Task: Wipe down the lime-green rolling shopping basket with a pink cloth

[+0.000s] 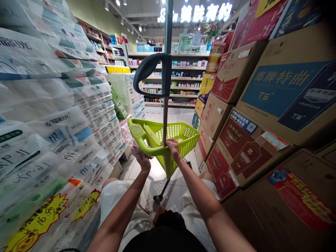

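Green plastic forms the shopping basket (181, 138), a wheeled trolley type with mesh walls and a thick rounded rim, standing on the pale tiled floor (157, 173) in the middle of the aisle just ahead of the person. A dark pole (166, 105) rises from its near end, carrying a curved dark handle (147, 68) higher up, and a small black wheel (158, 198) shows at its foot.

Both bare arms reach forward from the near edge. The left hand (140, 155) rests against the near left rim of the basket, fingers curled over it, though how tightly they close cannot be told. The right hand (173, 146) grasps the rim right beside the base of the pole, fingers wrapped over the edge.

Near left, packs of tissue paper (52, 122) wrapped in clear film are stacked high, with yellow price tags (39, 218) low down. Near right, cardboard boxes (275, 105) printed in red and blue are piled up, narrowing the aisle on that side. Far ahead, store shelves (181, 75) hold small bottles and boxes beneath a lit sign (199, 13).
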`<state>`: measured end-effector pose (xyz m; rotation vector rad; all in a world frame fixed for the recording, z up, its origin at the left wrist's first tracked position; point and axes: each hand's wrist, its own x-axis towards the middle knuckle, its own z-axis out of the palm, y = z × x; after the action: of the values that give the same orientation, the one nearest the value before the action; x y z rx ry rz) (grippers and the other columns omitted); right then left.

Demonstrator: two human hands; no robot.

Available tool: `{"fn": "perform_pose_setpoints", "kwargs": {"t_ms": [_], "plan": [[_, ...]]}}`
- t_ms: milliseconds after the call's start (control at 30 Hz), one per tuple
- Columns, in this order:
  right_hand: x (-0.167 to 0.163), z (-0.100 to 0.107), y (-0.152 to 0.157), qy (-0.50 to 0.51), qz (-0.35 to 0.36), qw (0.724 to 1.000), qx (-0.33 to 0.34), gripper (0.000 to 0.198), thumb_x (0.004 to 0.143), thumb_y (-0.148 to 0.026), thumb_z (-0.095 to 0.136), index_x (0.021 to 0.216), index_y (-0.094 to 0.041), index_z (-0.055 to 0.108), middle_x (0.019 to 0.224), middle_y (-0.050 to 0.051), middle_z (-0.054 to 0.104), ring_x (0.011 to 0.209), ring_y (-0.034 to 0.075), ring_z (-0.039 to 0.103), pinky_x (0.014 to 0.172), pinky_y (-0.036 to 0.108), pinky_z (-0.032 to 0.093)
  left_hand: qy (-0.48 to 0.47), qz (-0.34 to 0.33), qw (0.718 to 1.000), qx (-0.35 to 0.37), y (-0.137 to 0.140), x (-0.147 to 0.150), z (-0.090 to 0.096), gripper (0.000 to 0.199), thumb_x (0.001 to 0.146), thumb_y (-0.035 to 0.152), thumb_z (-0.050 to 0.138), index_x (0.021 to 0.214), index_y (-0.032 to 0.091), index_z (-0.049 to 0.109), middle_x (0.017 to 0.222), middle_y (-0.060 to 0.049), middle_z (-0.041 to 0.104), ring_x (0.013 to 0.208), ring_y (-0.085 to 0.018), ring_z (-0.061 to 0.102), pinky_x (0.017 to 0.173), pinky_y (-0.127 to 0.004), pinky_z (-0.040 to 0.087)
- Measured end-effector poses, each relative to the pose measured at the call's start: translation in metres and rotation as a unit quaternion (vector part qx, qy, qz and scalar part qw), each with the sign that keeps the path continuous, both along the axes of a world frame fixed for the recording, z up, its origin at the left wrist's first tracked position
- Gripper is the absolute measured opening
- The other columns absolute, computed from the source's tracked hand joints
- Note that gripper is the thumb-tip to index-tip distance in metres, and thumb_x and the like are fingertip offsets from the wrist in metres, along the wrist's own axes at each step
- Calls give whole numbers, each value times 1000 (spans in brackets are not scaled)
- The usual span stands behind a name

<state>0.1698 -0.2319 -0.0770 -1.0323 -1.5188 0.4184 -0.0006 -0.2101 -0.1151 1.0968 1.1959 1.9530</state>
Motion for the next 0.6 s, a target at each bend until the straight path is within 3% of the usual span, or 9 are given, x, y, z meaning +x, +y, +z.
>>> {"fn": "perform_pose_setpoints", "kwargs": {"t_ms": [133,233,433,533,600], "plan": [[2,-2,-7,-7,2,1000,10,62,106,-57,34,87,-28,85,88,5,72,113,27,60,111,46,29,17,42,999,30,21,-23,26,59,104,59,39,141,16,54,126,-19,70,119,-25,70,95,-38,61],[3,-2,-9,-13,3,1000,14,61,106,-56,34,87,-29,85,87,5,72,112,27,60,110,46,30,82,50,994,57,28,-45,40,58,103,58,40,141,18,56,127,-16,70,130,-27,64,103,-40,58],[17,1,-11,-13,7,1000,-2,69,106,-59,28,86,-26,84,89,5,69,98,22,60,104,41,35,303,-102,942,104,43,-90,77,51,96,59,54,123,21,72,140,-12,66,140,-31,55,120,-46,44],[30,3,-10,-26,18,999,-15,70,106,-58,26,85,-25,83,86,3,66,88,19,59,100,37,38,338,-176,921,77,60,-102,97,50,93,58,58,120,20,76,140,-11,67,140,-32,54,125,-49,38],[35,3,-10,-32,12,999,-10,69,107,-55,26,81,-23,81,84,3,65,85,18,58,97,36,41,328,-182,925,53,68,-102,104,49,91,56,60,119,20,77,135,-11,70,138,-32,57,124,-49,39]]}}
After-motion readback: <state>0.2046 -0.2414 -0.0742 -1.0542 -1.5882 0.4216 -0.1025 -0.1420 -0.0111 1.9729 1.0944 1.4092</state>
